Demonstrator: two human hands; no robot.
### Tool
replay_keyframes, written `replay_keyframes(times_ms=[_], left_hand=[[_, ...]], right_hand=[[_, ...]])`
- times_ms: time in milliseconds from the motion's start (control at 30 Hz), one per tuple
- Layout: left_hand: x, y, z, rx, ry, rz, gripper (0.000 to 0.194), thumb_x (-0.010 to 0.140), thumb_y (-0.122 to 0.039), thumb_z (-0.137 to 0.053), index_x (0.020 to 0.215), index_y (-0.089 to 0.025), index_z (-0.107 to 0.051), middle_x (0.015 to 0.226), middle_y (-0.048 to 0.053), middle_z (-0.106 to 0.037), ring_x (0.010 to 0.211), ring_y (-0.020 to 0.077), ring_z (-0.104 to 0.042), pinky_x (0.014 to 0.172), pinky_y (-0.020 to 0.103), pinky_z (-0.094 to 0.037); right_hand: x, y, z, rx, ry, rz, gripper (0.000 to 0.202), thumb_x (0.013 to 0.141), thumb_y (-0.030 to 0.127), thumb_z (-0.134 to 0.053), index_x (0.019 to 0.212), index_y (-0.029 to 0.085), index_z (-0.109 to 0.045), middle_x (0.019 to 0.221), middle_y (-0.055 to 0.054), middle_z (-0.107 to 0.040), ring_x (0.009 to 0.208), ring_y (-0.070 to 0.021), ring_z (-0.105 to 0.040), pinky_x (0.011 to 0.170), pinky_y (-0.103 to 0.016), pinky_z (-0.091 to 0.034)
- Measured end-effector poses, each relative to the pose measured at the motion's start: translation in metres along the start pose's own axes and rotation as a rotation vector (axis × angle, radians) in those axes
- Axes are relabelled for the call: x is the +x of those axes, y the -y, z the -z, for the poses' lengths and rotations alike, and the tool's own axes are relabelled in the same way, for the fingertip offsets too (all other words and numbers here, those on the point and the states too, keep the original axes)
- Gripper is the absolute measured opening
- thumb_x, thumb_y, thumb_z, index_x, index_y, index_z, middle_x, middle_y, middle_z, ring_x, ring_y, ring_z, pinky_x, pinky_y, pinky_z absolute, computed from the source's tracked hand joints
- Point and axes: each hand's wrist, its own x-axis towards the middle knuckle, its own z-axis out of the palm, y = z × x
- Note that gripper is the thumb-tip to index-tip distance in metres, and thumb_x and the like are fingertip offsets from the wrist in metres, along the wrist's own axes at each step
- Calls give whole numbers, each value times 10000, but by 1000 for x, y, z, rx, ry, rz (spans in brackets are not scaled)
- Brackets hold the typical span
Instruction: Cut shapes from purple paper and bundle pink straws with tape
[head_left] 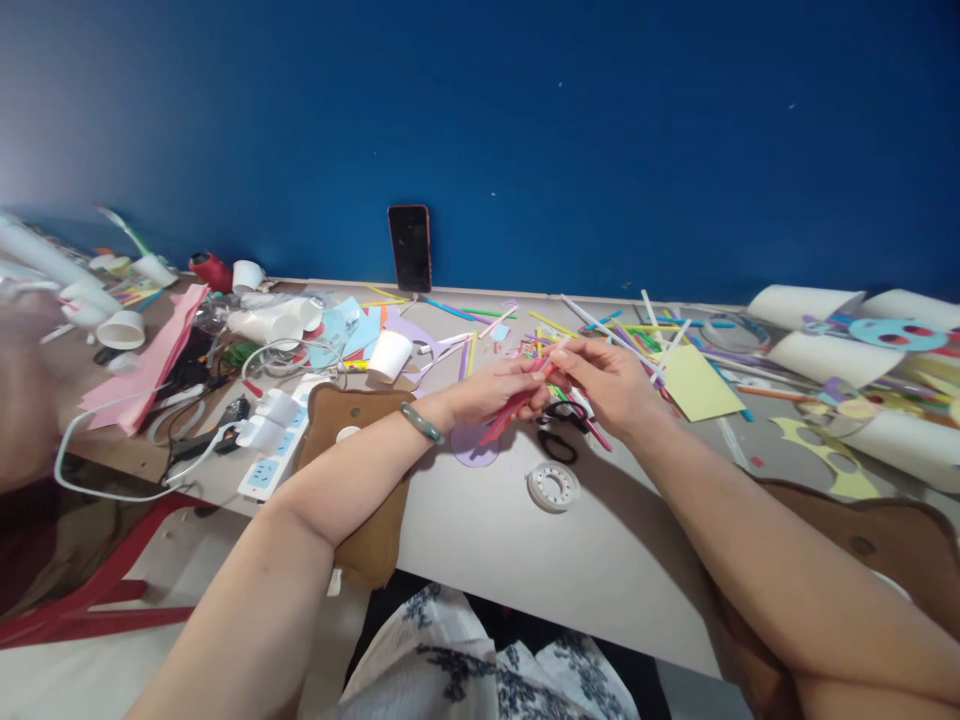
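Observation:
My left hand (504,392) is closed around a bundle of pink-red strips (517,408) that slants down to the left. At the upper end of the bundle, the fingers of my right hand (596,375) pinch its tip. Just below the hands lie black-handled scissors (558,447), their blades hidden. A white tape roll (553,487) rests nearer the table's front edge. Under the strips is a round purple paper piece (475,446). Many coloured sticks (630,338) are scattered behind and beside my right hand.
A phone (411,248) leans against the blue wall. On the left are a paper cup (389,355), a power strip (276,456) with cables, and pink paper (150,370). Yellow paper (700,384) and white paper rolls (904,440) lie right. A blurred person is at far left.

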Motion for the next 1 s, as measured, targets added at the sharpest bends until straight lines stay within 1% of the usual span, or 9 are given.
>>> replay_keyframes(times_ms=[100,200,333,433,500,600,733,900,1000], left_hand=[[1,4,2,-2,34,-3,246,929,-322,-577,762,-160,-499,639,-21,-522,527,71,-461,544,229,-354],[4,9,3,-67,42,-8,204,928,-305,-588,811,-155,-515,644,-23,-524,510,68,-452,527,226,-350],[6,11,5,-37,22,52,250,929,-374,-612,910,-130,-565,711,41,-640,546,102,-569,570,251,-444],[5,10,8,-46,44,62,316,916,-450,-628,932,-147,-539,796,85,-708,637,153,-667,649,300,-523],[5,9,9,-60,51,60,343,906,-480,-640,937,-158,-524,813,84,-720,672,166,-688,667,311,-541],[5,9,10,-57,60,72,346,910,-487,-634,923,-160,-521,809,87,-724,668,165,-691,664,307,-543],[4,8,8,-53,60,60,301,935,-443,-605,918,-151,-533,799,99,-723,648,180,-697,651,320,-539],[3,7,6,-50,35,35,309,920,-443,-624,916,-146,-538,774,92,-722,624,173,-688,636,306,-529],[3,6,7,-44,31,36,311,923,-445,-621,913,-145,-543,769,82,-719,603,157,-673,628,298,-521]], right_hand=[[0,-1,0,-39,27,5,340,850,566,-653,746,242,-666,676,-14,-638,621,-173,-589,608,-335,-501],[-1,1,-2,-6,52,-18,371,834,585,-670,711,236,-646,626,-10,-606,591,-172,-591,591,-339,-513],[-3,6,-4,68,96,-80,358,819,569,-702,737,224,-648,588,-4,-590,560,-164,-596,561,-320,-519],[-2,8,-5,63,3,-56,332,788,526,-741,899,216,-693,675,-13,-653,592,-156,-596,572,-306,-519],[-1,7,-5,57,-62,-27,361,773,492,-757,992,212,-698,742,-21,-686,615,-153,-599,584,-302,-523],[0,3,-4,31,-122,8,365,775,461,-755,1040,214,-714,782,-27,-706,608,-148,-589,583,-300,-518],[1,0,-1,-27,-117,37,301,824,457,-709,998,214,-750,746,-22,-697,580,-144,-570,578,-306,-511],[-3,6,-3,-84,-61,35,279,825,471,-705,918,213,-758,757,-32,-710,658,-170,-622,653,-327,-549],[-6,9,-4,-103,-16,46,274,858,475,-670,883,216,-756,740,-30,-697,667,-173,-626,668,-329,-559]])
